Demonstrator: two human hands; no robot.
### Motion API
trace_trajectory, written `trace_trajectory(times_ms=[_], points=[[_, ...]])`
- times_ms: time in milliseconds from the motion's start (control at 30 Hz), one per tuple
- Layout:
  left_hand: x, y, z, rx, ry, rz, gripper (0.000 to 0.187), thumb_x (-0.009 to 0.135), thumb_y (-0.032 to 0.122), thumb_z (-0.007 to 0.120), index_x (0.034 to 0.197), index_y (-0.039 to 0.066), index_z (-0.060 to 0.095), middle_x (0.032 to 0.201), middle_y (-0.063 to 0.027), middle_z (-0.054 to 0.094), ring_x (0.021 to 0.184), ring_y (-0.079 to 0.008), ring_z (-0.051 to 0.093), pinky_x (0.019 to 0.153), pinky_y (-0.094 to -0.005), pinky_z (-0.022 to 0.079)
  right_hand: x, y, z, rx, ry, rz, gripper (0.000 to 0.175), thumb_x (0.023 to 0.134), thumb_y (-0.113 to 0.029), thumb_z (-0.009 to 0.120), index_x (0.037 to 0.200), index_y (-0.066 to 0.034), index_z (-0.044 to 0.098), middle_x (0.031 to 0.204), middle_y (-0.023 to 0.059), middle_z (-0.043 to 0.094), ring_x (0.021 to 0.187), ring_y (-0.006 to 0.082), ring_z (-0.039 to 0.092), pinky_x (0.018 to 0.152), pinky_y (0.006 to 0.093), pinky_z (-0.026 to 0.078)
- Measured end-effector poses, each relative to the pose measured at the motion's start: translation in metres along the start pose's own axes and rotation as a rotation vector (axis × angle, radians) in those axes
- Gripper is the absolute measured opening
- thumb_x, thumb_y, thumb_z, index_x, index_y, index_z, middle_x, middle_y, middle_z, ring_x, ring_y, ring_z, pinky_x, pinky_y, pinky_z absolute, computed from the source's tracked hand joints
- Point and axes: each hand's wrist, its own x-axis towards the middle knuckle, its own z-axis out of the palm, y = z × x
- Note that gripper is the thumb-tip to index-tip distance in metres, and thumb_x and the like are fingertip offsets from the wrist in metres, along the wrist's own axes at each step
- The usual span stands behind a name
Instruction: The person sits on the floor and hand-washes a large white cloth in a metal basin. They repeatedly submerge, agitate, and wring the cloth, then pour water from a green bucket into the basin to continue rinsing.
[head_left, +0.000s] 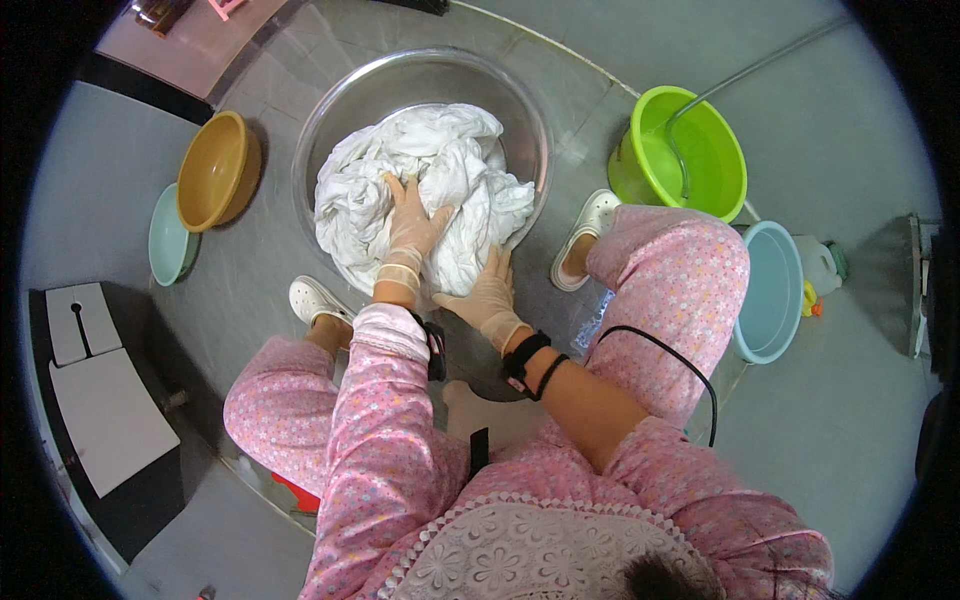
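Note:
A large bundle of wet-looking white cloth (450, 161) lies crumpled in a wide metal basin (420, 64) on the floor in front of me. Some of it bulges over the basin's near rim. My left hand (412, 221), in a translucent glove, rests palm down on the cloth near its middle, fingers spread and fingertips pressed among the folds. Lower and to the right, my right hand (487, 298), also gloved, lies against the cloth's near edge, thumb apart from the fingers. Part of the near rim is hidden by the cloth and hands.
A green bucket (705, 157) with a grey hose (750, 67) in it stands to the right. Near it are a light-blue basin (769, 300) and a plastic jug (817, 262). At left stand a brown basin (214, 172), a pale-green basin (169, 240) and a white-topped box (109, 420).

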Motion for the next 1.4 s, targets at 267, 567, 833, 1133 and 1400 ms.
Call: trace_trajectory(times_ms=[267,567,833,1133,1400], points=[[-0.092,-0.028,-0.036,-0.873,0.118,-0.293,0.035,0.090,0.019,0.061,0.117,-0.003,0.056,0.109,-0.0164,0.062,0.096,-0.0177,0.061,0.080,-0.0263,0.050,0.025,0.027,0.003,0.233,0.032,0.081,0.100,0.054,-0.028,0.087,0.130,0.0018,0.028,0.135,0.0260,0.033,0.125,0.0337,0.037,0.104,0.0347,0.035],[-0.127,-0.033,0.058,-1.366,-0.559,-0.781,0.112,0.073,0.080,0.045,0.142,-0.004,0.019,0.139,-0.0238,0.038,0.117,-0.0391,0.049,0.093,-0.0498,0.045,0.046,0.015,-0.011,0.081,-0.183,0.084,0.068,0.071,-0.028,0.069,0.118,0.0125,0.040,0.107,0.0302,0.059,0.099,0.0366,0.061,0.085,0.0378,0.048],[-0.083,-0.033,0.071,-1.459,-0.401,-0.830,0.069,0.074,0.033,0.079,0.125,-0.002,0.049,0.114,-0.0166,0.060,0.100,-0.0295,0.060,0.086,-0.0408,0.050,0.001,0.009,0.019,-0.342,-0.214,-0.205,0.054,0.084,-0.027,0.056,0.122,0.0091,0.042,0.103,0.0332,0.059,0.097,0.0434,0.059,0.086,0.0444,0.047],[-0.077,-0.089,0.132,-0.495,-0.327,-0.886,0.081,0.060,0.038,0.080,0.117,-0.012,0.054,0.119,-0.0201,0.059,0.108,-0.0305,0.059,0.090,-0.0340,0.046,0.032,0.080,0.101,-0.259,-0.475,-0.128,0.051,0.081,-0.037,0.063,0.105,0.0076,0.059,0.114,0.0283,0.059,0.106,0.0357,0.060,0.092,0.0391,0.046],[-0.088,-0.091,0.130,-0.540,-0.478,-0.775,0.053,0.065,0.029,0.078,0.105,-0.003,0.064,0.106,-0.0166,0.064,0.098,-0.0283,0.061,0.084,-0.0364,0.050,0.035,0.056,-0.003,-0.038,-0.381,0.208,0.058,0.073,-0.042,0.065,0.104,0.0075,0.063,0.113,0.0259,0.061,0.107,0.0334,0.060,0.090,0.0395,0.047]])
